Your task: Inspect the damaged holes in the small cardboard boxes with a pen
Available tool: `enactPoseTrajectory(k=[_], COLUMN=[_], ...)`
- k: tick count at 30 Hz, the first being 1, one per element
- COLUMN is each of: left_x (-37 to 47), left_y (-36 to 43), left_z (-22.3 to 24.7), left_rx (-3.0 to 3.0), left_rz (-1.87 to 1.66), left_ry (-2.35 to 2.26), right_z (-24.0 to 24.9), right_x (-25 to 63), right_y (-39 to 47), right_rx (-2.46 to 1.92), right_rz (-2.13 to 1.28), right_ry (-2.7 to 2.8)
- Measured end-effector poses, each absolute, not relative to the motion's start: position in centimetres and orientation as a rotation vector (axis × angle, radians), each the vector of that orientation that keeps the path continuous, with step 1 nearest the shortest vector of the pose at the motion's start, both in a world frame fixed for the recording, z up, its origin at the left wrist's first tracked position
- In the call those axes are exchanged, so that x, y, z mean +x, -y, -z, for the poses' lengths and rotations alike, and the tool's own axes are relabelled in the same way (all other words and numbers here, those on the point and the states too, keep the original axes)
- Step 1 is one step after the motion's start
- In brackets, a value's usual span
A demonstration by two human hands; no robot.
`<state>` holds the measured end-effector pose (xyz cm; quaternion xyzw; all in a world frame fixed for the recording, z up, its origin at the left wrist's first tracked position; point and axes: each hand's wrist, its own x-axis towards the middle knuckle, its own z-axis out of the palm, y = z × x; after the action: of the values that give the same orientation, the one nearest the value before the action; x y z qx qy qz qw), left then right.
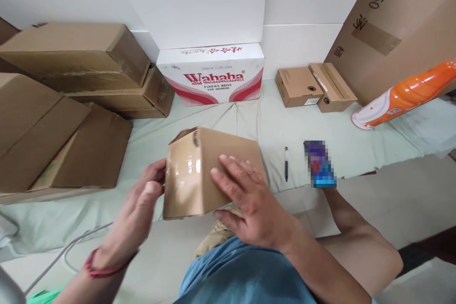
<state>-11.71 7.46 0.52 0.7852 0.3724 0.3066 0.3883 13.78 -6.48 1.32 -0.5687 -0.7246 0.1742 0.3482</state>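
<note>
A small brown cardboard box (194,171) is held in front of me above my lap, its taped glossy end facing me. My left hand (137,204) presses against the box's left end, thumb on the tape. My right hand (249,197) lies flat over the box's top and right side, fingers spread. A black pen (286,164) lies on the pale green sheet (320,126) to the right of the box, next to a blurred blue phone-like item (319,164).
Large brown cartons (67,104) are stacked at the left. A white and red Wahaha water carton (212,73) stands against the wall. Two small cardboard boxes (313,86) sit at the back right, a big carton (399,28) and an orange and white bottle (406,95) beyond.
</note>
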Motion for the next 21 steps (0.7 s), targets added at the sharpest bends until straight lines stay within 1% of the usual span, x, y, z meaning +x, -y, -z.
enactPoseTrajectory(k=[4,6,8,10,14,18,21], left_x=[-15.7,-15.4,-14.1,-12.6,-10.4,-9.6,-9.5], left_y=[-7.2,-6.0,-4.7,-3.9,-4.3,-6.9,-9.5], left_z=[-1.0,-1.1,-1.0,-0.7,-0.1,-0.1,-0.1], left_rx=[1.332,1.073,0.84,0.677,0.506,0.456,0.325], left_rz=[-0.569,-0.472,-0.447,-0.516,-0.779,-1.018,-1.145], left_ry=[-1.293,-1.413,-1.451,-1.456,-1.463,-1.376,-1.448], right_z=[0.1,0.6,0.7,0.7,0.6,1.4,2.3], right_x=[10.5,9.7,9.6,10.2,13.1,15.6,16.3], right_y=[5.6,5.4,5.4,5.7,7.3,9.3,10.6], right_rx=[-1.463,-1.408,-1.349,-1.293,-1.303,-1.429,-1.459], right_rz=[-0.431,-0.412,-0.378,-0.349,-0.376,-0.422,-0.423], right_ry=[2.149,2.211,2.213,2.139,1.826,1.573,1.476])
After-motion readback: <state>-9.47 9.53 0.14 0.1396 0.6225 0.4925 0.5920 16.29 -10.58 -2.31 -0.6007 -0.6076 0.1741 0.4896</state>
